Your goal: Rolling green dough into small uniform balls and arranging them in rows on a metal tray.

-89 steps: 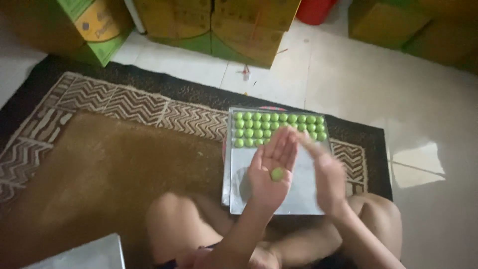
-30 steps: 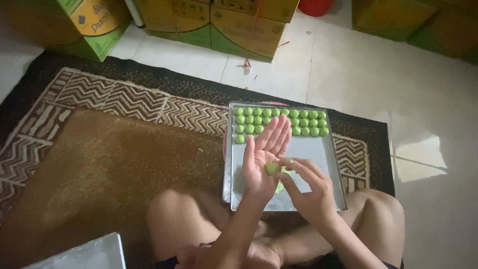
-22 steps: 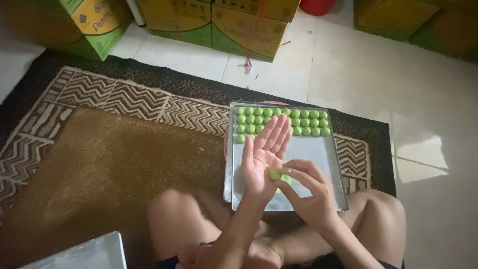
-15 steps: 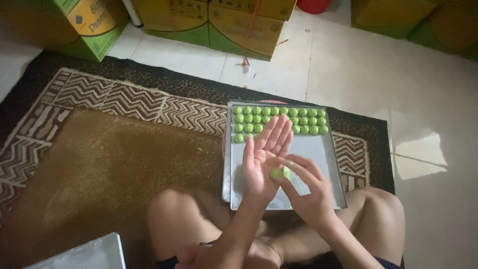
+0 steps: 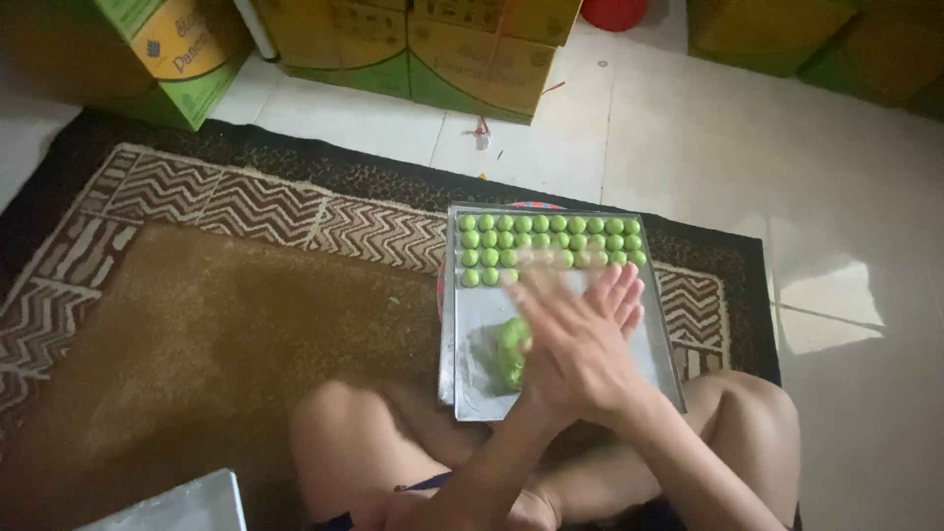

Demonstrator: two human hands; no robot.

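Sat cross-legged on a patterned rug (image 5: 197, 324), with left hand (image 5: 551, 344) and right hand (image 5: 605, 329) laid flat palm to palm over a metal tray (image 5: 472, 379), fingers straight and blurred; whether any dough lay pressed between them could not be told. Held nothing else in either hand, with a green dough lump (image 5: 511, 352) on the tray just beside the palms and 3 full rows plus a short 4th of green balls (image 5: 551, 239) at its far end. Risked, by judgement, a squashed or dropped piece from too hard a press, or a knock into the finished rows close ahead.
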